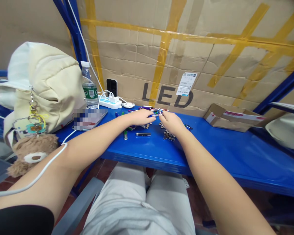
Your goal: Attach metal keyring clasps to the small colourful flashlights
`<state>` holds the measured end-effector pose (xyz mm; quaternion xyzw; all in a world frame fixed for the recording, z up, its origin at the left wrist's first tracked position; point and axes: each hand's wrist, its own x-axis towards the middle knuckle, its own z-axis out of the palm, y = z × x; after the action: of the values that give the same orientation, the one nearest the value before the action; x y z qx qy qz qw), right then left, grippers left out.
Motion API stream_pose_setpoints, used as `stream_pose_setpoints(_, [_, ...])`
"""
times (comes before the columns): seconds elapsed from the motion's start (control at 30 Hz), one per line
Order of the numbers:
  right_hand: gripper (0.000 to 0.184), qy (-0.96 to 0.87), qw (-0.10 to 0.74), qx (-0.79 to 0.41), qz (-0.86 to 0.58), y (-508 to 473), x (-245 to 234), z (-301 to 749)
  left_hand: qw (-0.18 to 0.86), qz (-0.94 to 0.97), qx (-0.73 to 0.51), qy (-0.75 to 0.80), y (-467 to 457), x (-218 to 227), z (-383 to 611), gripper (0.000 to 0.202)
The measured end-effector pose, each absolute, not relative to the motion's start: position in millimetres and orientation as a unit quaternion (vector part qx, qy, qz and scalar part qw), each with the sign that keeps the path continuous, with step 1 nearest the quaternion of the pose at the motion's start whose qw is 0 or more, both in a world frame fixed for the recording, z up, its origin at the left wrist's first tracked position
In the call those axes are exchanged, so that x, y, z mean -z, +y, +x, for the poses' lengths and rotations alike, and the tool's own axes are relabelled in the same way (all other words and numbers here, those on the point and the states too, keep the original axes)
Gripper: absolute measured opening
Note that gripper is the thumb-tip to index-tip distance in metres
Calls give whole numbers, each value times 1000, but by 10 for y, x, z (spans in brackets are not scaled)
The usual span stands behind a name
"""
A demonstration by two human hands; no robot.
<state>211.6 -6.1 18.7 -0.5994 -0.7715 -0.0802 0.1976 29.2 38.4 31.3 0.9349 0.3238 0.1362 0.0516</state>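
My left hand (pixel 142 117) and my right hand (pixel 171 121) meet over the blue table, fingertips close together. Both are closed in a pinch around small bluish pieces between them, too small to name. Behind the fingers lies a heap of pen-shaped items (pixel 147 107) in blue, red and purple. Small round silvery pieces, like button cells (pixel 169 135), are piled beneath my right hand, and more lie by the left. A short black penlight-like tube (pixel 143 134) rests in front. A green tube with a silvery end (pixel 125 134) is left of it.
On the left stand a cream backpack (pixel 49 75) with a bear charm (pixel 34 153), a water bottle (pixel 90 88), a flat device (pixel 95 119) and a power strip (pixel 109 102). An open cardboard box (pixel 231 118) sits right. A white cable (pixel 46 171) crosses my left arm.
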Motion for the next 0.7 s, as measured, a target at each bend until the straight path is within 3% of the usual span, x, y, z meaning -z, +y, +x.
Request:
stream_pose_setpoints(0.47, [34, -775, 177, 104, -598, -80, -182, 2091, 169, 921, -192, 295, 429, -263, 321, 42])
stream_pose_setpoints(0.7, [26, -777, 219, 15, -590, -12, -150, 2121, 408, 816, -229, 339, 400, -278, 331, 31])
